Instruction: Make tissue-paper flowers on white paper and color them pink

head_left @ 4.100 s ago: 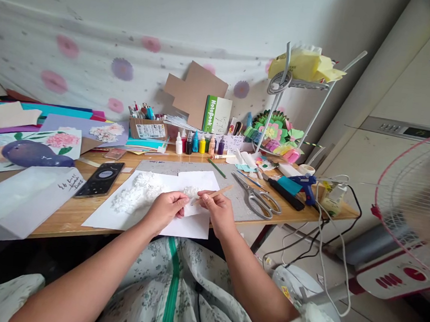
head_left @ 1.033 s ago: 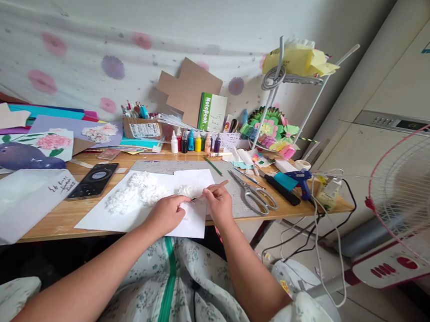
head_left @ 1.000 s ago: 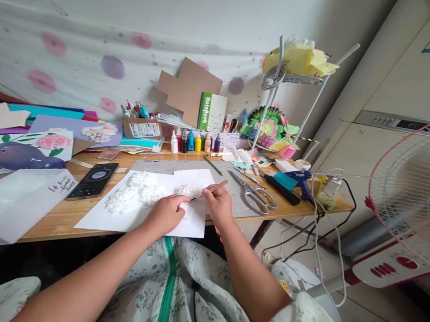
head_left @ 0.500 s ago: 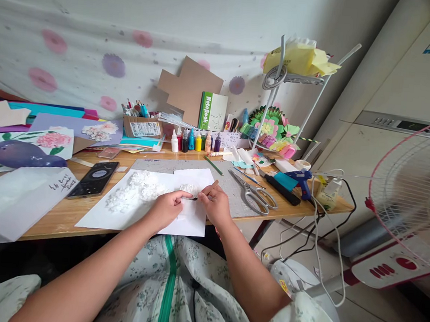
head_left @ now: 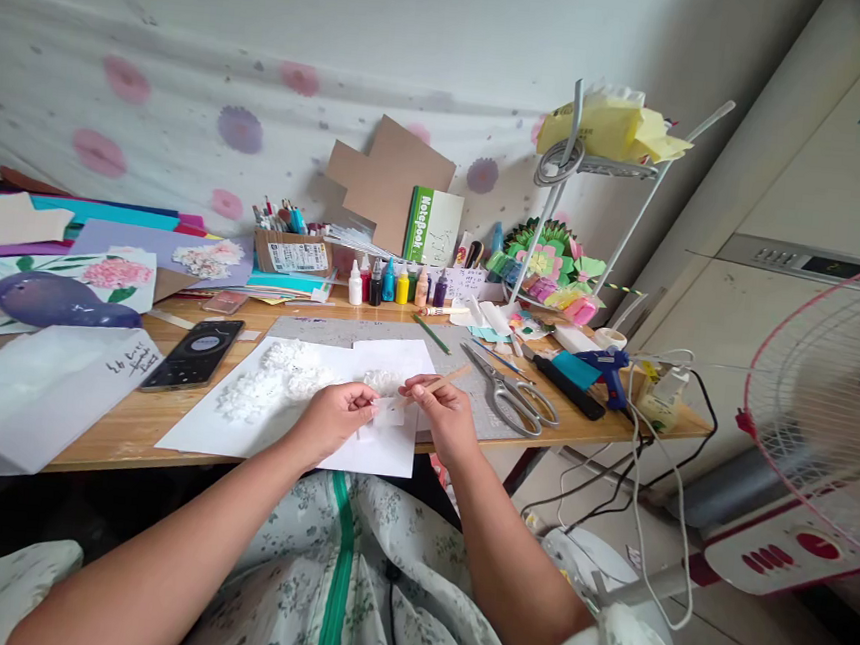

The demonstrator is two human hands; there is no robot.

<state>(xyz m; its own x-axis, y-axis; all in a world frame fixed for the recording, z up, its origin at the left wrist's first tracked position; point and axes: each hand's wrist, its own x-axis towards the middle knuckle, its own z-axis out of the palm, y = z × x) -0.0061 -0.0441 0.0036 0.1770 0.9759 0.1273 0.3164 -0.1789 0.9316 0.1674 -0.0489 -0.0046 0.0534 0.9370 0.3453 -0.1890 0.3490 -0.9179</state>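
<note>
My left hand (head_left: 335, 418) pinches the left edge of a small white piece of paper (head_left: 390, 411), held just above the table. My right hand (head_left: 446, 414) is closed around a thin flat wooden stick (head_left: 452, 376), whose upper end points away to the right; its lower end is at the small paper. Under both hands lies a large white sheet (head_left: 199, 428). White fluffy crumpled bits (head_left: 274, 379) are heaped on its left part, and a smaller white clump (head_left: 381, 380) sits just behind the small paper.
Large scissors (head_left: 514, 395) lie right of my hands, near a black-handled tool (head_left: 567, 383) and a blue glue gun (head_left: 607, 370). A phone (head_left: 193, 354) lies to the left. Paint bottles (head_left: 403, 285) stand behind. A fan (head_left: 830, 398) stands at far right.
The small white paper is lifted and tilted in my left fingers. My right hand has drawn slightly right, and more of the stick shows. The view has shifted a little.
</note>
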